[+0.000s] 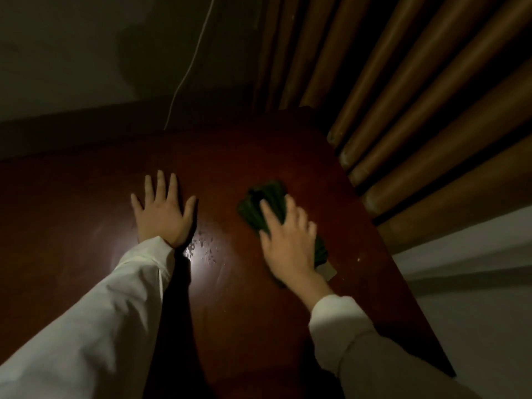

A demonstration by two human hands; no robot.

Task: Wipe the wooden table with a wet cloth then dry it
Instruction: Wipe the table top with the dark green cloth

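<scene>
Green cloth (pixel 260 207) lies far-left to near-right under pressing right hand (pixel 289 243); left hand (pixel 162 213) flat.

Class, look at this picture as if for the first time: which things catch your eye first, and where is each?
First, the right hand pressing a dark green cloth on the right part of the wooden table. Next, the left hand lying flat, fingers spread, left of the cloth. Between them, near the left wrist, water droplets glint in a bright reflection.
</scene>
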